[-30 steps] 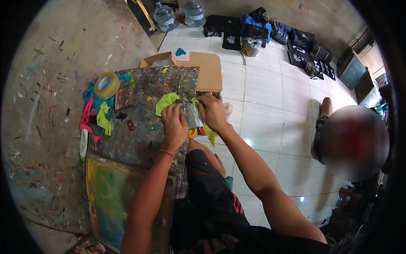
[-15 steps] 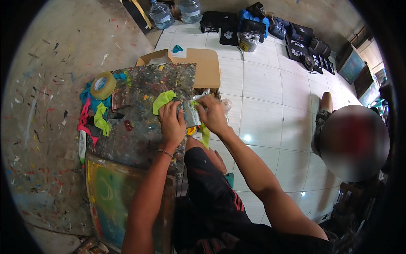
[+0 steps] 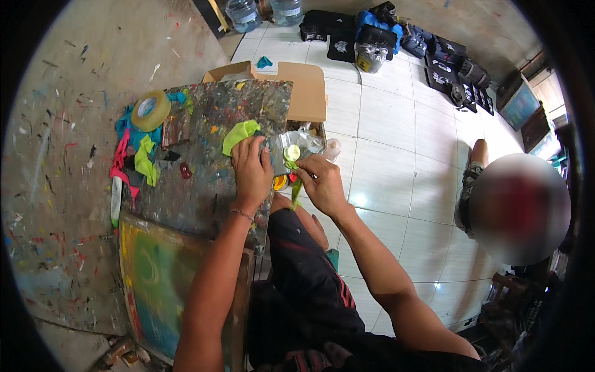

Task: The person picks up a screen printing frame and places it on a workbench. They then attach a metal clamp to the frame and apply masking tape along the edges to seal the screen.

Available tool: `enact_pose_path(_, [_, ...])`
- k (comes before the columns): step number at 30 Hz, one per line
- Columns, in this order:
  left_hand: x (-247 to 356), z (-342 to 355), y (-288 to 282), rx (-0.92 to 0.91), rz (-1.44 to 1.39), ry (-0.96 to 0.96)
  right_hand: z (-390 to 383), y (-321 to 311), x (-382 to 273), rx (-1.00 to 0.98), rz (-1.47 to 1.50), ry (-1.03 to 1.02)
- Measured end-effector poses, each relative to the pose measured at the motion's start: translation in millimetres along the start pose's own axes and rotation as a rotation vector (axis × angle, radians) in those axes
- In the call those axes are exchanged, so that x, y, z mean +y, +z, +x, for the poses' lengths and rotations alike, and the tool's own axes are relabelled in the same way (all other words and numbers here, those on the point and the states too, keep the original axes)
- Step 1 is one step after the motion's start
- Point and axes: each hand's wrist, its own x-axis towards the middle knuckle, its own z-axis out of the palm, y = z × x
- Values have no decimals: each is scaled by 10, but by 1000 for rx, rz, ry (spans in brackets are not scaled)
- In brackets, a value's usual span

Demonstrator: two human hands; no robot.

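Observation:
My left hand (image 3: 251, 173) rests at the right edge of the paint-stained board, fingers bent and close together. Its thumb lies against a grey flat piece (image 3: 278, 156), partly hidden by the hand. A lime-green cloth (image 3: 240, 134) lies just beyond those fingers. My right hand (image 3: 323, 185), off the board's edge, pinches a lime-green cloth strip (image 3: 297, 191) that hangs down from the fingertips. Close beyond this pinch sits a pale yellow round thing (image 3: 292, 152), whose kind I cannot tell.
On the board (image 3: 204, 198) are a tape roll (image 3: 150, 111) and pink and green cloth scraps (image 3: 146, 162). A framed screen (image 3: 176, 279) leans nearer me. Beyond stands an open cardboard box (image 3: 302, 93). At right, a blurred person (image 3: 519, 209); black bags (image 3: 379, 40) line the far wall.
My right hand has drawn off the grey piece, nearer me and slightly right, with the lime-green strip. The pale yellow round thing now shows. My left hand stays nearly in place.

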Motion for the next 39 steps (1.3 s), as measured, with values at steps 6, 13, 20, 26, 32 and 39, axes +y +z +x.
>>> enact_pose_path(6, [-1,3,-23,21,24,34,50,-127,-171,-96,-28,-7])
enact_pose_path(13, [26,-16,-10,0,4,-19,452,-173,-3,-181,109,277])
enact_pose_path(20, [50,-6,-35,6,12,-18,488,-236,-31,-287,40,199])
enact_pose_path(26, [51,-4,-47,-7,16,-1,212,-32,-65,14,-58,-94])
enact_pose_path(32, [28,-11,-18,-22,-4,-30,358,24,84,-17,-92,-99])
enact_pose_path(39, [47,11,-23,-9,18,-38,829,143,132,46,-139,-169])
